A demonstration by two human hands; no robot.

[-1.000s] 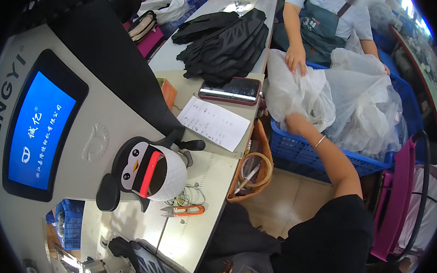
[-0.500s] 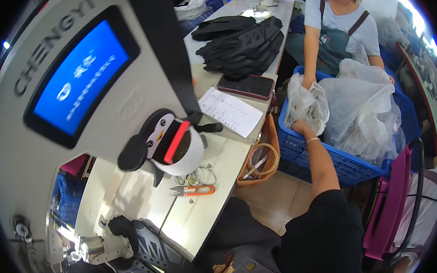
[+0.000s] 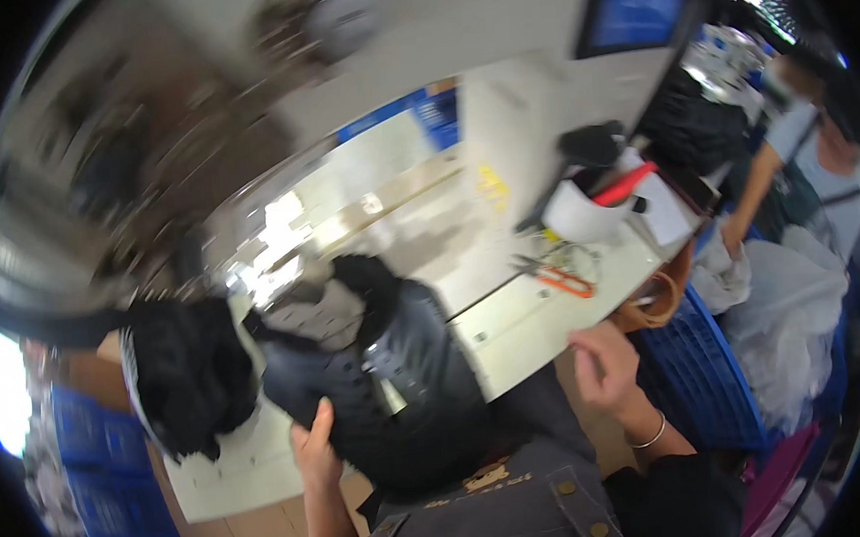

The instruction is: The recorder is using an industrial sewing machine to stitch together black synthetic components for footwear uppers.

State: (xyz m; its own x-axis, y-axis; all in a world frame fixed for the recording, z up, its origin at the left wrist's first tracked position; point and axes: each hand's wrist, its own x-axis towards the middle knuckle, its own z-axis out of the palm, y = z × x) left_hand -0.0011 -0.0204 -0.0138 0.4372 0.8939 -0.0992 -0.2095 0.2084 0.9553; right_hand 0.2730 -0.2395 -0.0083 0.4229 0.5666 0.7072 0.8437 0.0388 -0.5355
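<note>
A black fabric piece (image 3: 414, 407) lies in the lower centre of the frame, partly on the white table (image 3: 513, 332) and partly over its near edge, against the person's apron (image 3: 513, 500). Its long axis runs from the upper left to the lower right, rather steeply: the far end points at the blurred stitching area of the sewing machine (image 3: 494, 18), the near end at the lower edge of the frame. The left hand (image 3: 317, 458) grips its lower left edge, thumb over the face, the other fingers partly hidden. The right hand (image 3: 608, 368) is at the right of centre, just off the table's edge, with fingers loosely curled; nothing shows in it, but blur keeps me from telling how far it is closed. Near it are the orange-handled thread snips (image 3: 564, 280) and an orange-brown basket (image 3: 662, 282); a black fabric bundle (image 3: 191, 382) lies to the left of the piece. Half a second ago the right hand was at the white plastic bag (image 3: 721, 275) in the blue crate (image 3: 708, 379); now it is apart from both, while a co-worker's hand (image 3: 733, 235) is still at the bag. The view has swung, so the fabric piece, formerly at the lower left, now sits near the middle.
</note>
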